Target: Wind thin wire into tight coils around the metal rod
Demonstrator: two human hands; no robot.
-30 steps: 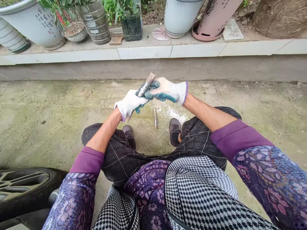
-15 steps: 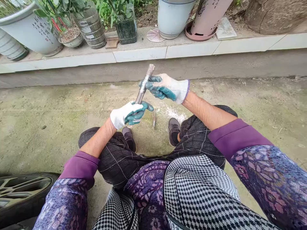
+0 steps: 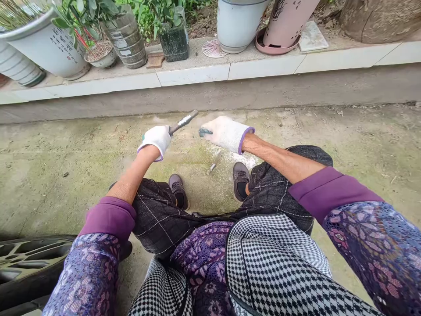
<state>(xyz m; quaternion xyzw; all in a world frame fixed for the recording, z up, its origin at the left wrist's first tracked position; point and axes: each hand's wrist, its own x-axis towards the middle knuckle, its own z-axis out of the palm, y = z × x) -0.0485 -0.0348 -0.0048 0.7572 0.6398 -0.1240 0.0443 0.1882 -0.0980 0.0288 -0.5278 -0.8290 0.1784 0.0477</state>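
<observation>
My left hand (image 3: 155, 139), in a white glove with a green palm, is closed round the lower end of a short stick wound with shiny wire (image 3: 183, 122). The stick points up and to the right. My right hand (image 3: 222, 131), gloved the same way, hovers just right of the stick's tip, palm down, not touching it; one green fingertip shows and the other fingers are hidden. I sit with both knees spread, my two shoes (image 3: 210, 184) on the concrete below.
A second small stick (image 3: 213, 166) lies on the ground between my shoes, beside white dust. A tiled ledge (image 3: 197, 74) ahead carries several plant pots and a pink container (image 3: 286, 22). A vehicle wheel (image 3: 29, 263) sits at lower left.
My right hand has let go of the wire-wound stick and moved off to its right. My left hand has swung the stick lower and leftward, tilting it flatter.
</observation>
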